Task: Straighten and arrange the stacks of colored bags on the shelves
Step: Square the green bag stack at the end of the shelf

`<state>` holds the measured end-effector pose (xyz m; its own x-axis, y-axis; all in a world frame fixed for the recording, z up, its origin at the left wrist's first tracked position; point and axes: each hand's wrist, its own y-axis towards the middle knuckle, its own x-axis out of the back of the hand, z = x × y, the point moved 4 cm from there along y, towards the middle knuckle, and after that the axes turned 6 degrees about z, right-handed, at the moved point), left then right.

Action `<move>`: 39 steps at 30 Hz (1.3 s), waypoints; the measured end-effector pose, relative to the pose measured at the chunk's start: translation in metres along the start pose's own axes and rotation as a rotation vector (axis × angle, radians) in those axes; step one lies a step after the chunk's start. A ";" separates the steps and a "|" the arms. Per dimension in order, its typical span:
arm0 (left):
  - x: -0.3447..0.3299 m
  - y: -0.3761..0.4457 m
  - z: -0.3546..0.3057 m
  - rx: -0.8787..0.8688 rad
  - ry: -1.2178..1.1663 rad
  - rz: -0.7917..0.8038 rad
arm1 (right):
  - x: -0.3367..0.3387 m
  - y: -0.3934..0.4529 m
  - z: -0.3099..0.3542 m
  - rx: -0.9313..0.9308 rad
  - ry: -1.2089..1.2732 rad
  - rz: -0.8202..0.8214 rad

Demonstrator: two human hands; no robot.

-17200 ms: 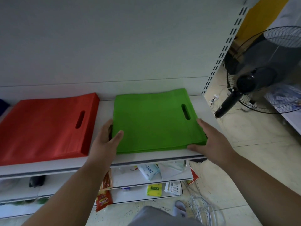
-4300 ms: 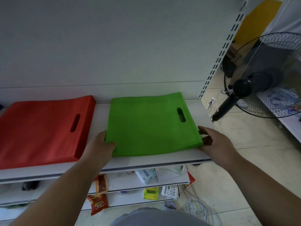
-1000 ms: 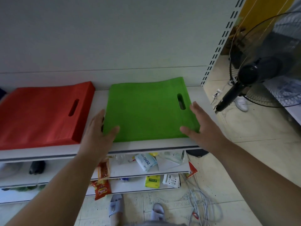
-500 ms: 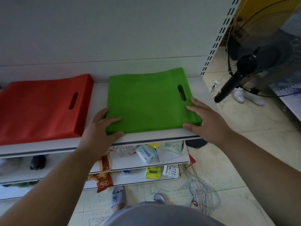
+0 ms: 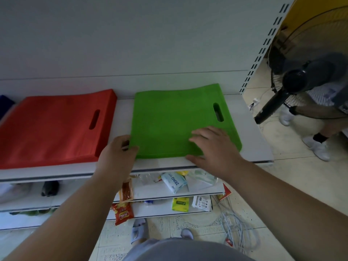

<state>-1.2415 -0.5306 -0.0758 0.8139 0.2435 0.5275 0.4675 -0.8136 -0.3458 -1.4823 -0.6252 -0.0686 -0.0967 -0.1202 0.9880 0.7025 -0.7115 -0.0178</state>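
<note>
White shelf (image 5: pixel 250 129) spans mid-frame, backed by a pale panel; a standing fan (image 5: pixel 293 80) fills the upper right. Green bag stack (image 5: pixel 175 117) lies centre, red bag stack (image 5: pixel 52 127) to its left. Left hand (image 5: pixel 116 157) pinches the green stack's near-left corner; right hand (image 5: pixel 212 146) rests flat, fingers spread. A dark blue item at the far left is cut off.
</note>
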 end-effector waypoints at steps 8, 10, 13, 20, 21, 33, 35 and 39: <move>-0.001 0.015 -0.023 0.080 -0.115 0.043 | -0.013 0.031 0.040 -0.004 0.034 0.006; -0.003 0.015 -0.027 0.057 -0.109 0.059 | -0.013 0.033 0.041 -0.002 0.049 -0.009; -0.007 0.014 -0.029 0.028 -0.088 0.080 | -0.015 0.030 0.038 0.014 0.028 -0.019; -0.008 0.012 -0.024 0.038 -0.174 0.067 | -0.011 0.015 0.016 -0.027 -0.018 -0.105; -0.008 0.013 -0.024 0.045 -0.194 0.064 | -0.010 0.011 0.009 -0.037 -0.021 -0.117; -0.012 0.014 -0.031 0.101 -0.403 0.053 | 0.001 0.016 0.002 -0.002 -0.053 -0.085; -0.009 0.018 -0.027 0.085 -0.342 0.039 | 0.003 0.000 -0.019 -0.069 -0.069 -0.118; -0.005 0.020 -0.014 -0.010 -0.117 0.056 | 0.004 -0.035 -0.066 -0.283 -0.025 -0.161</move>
<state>-1.2413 -0.5554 -0.0749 0.8738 0.2570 0.4128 0.4171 -0.8325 -0.3645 -1.5543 -0.6463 -0.0740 -0.1712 0.0241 0.9849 0.4555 -0.8845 0.1008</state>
